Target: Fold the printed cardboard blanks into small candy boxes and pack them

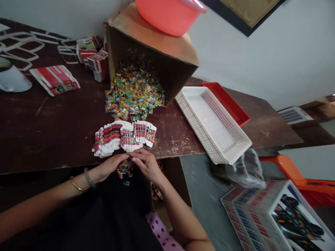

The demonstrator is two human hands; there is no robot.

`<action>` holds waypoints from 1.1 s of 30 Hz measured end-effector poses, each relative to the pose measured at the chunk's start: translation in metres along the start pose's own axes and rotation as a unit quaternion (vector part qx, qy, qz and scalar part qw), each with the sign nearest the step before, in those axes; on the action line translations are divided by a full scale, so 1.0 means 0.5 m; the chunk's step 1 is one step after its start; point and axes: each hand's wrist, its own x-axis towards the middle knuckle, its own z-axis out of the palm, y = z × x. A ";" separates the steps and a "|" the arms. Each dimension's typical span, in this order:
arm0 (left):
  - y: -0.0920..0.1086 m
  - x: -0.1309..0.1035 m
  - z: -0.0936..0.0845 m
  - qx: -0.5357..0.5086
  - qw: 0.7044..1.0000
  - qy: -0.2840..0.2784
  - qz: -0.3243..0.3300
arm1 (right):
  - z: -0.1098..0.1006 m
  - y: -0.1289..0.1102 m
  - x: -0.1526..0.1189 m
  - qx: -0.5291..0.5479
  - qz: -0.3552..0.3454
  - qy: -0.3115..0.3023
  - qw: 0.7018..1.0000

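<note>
At the table's front edge my left hand (pixel 111 166), with two bangles on its wrist, and my right hand (pixel 149 168) meet around a small printed carton (pixel 124 166). Fingers of both hands are closed on it, and they hide its upper part. Just beyond my fingertips, rows of flattened small red-and-white cartons (pixel 112 136) lie stacked on the table. Behind them, many clear packets of colourful candies (pixel 136 92) spill from a cardboard box (pixel 154 40) lying on its side.
A pink basin (pixel 170 15) rests on the cardboard box. To the right, a white perforated basket (pixel 211 122) overhangs the brown table's (pixel 65 129) edge beside a red tray (pixel 230 104). A white cup (pixel 13 78) and larger red-and-white cartons (pixel 57 80) are at left. An orange chair (pixel 290 167) stands right.
</note>
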 end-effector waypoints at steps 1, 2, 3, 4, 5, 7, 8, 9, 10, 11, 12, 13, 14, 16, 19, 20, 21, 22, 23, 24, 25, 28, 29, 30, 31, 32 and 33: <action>-0.003 0.001 0.001 0.001 1.000 0.009 0.003 | 0.001 -0.001 -0.002 0.006 0.001 0.008 1.000; -0.006 0.001 0.001 0.003 1.000 0.014 0.006 | 0.003 -0.001 -0.003 0.017 0.009 0.021 1.000; -0.007 0.001 0.000 0.003 1.000 0.010 0.008 | 0.004 0.001 -0.002 0.031 0.021 0.033 0.999; -0.007 0.001 -0.002 -0.003 1.000 -0.002 0.009 | 0.006 0.004 -0.001 0.043 0.032 0.042 0.998; -0.007 0.000 -0.004 -0.014 1.000 -0.019 0.010 | 0.006 0.007 0.001 0.050 0.041 0.047 0.997; -0.005 -0.002 -0.009 -0.040 0.998 -0.048 0.007 | 0.010 0.013 0.004 0.045 0.039 0.052 0.997; -0.004 -0.004 -0.011 -0.055 0.997 -0.057 0.003 | 0.013 0.016 0.004 0.032 0.029 0.055 0.998; -0.003 -0.004 -0.012 -0.069 0.996 -0.062 -0.002 | 0.018 0.019 0.002 0.014 0.013 0.055 0.998; -0.004 -0.005 -0.011 -0.080 0.995 -0.063 -0.005 | 0.023 0.021 -0.003 -0.008 -0.005 0.053 0.999; -0.005 -0.005 -0.010 -0.088 0.994 -0.062 -0.008 | 0.028 0.022 -0.010 -0.029 -0.022 0.052 0.998; -0.007 -0.006 -0.007 -0.094 0.994 -0.061 -0.010 | 0.030 0.022 -0.020 -0.044 -0.034 0.054 0.997; -0.010 -0.006 -0.003 -0.098 0.993 -0.065 -0.012 | 0.027 0.021 -0.033 -0.052 -0.040 0.055 0.996; -0.012 -0.006 0.000 -0.102 0.992 -0.076 -0.016 | 0.018 0.018 -0.047 -0.053 -0.039 0.054 0.996; -0.012 -0.006 0.007 -0.095 0.988 -0.116 -0.031 | -0.025 0.009 -0.075 -0.061 -0.015 0.032 0.998; -0.001 -0.004 0.008 -0.017 0.988 -0.144 -0.050 | -0.118 0.008 -0.092 -0.172 0.041 -0.014 0.984; 0.004 -0.001 0.007 0.016 0.989 -0.137 -0.048 | -0.145 0.017 -0.084 -0.226 0.049 -0.008 0.973; 0.010 0.002 0.006 0.043 0.990 -0.129 -0.043 | -0.165 0.032 -0.069 -0.272 0.045 0.010 0.961; 0.015 0.005 0.005 0.060 0.989 -0.126 -0.037 | -0.179 0.053 -0.046 -0.305 0.032 0.025 0.952; 0.020 0.009 0.005 0.071 0.989 -0.129 -0.028 | -0.186 0.078 -0.019 -0.325 0.013 0.035 0.945; 0.023 0.012 0.005 0.078 0.988 -0.134 -0.021 | -0.188 0.105 0.010 -0.336 -0.008 0.036 0.941; 0.025 0.014 0.005 0.081 0.987 -0.139 -0.018 | -0.188 0.131 0.037 -0.341 -0.027 0.032 0.939; 0.026 0.017 0.000 0.072 0.988 -0.137 -0.023 | -0.178 0.178 0.081 -0.340 -0.061 0.035 0.938; 0.025 0.018 -0.003 0.057 0.990 -0.130 -0.026 | -0.170 0.178 0.077 -0.337 -0.065 0.048 0.938; 0.023 0.020 -0.007 0.031 0.991 -0.126 -0.026 | -0.160 0.170 0.065 -0.334 -0.071 0.071 0.937; 0.020 0.022 -0.009 -0.008 0.992 -0.124 -0.020 | -0.145 0.156 0.045 -0.329 -0.083 0.096 0.936; 0.017 0.026 -0.011 -0.058 0.991 -0.121 -0.009 | -0.125 0.138 0.020 -0.322 -0.104 0.114 0.934; 0.014 0.031 -0.010 -0.110 0.987 -0.114 0.001 | -0.101 0.117 -0.007 -0.313 -0.131 0.128 0.932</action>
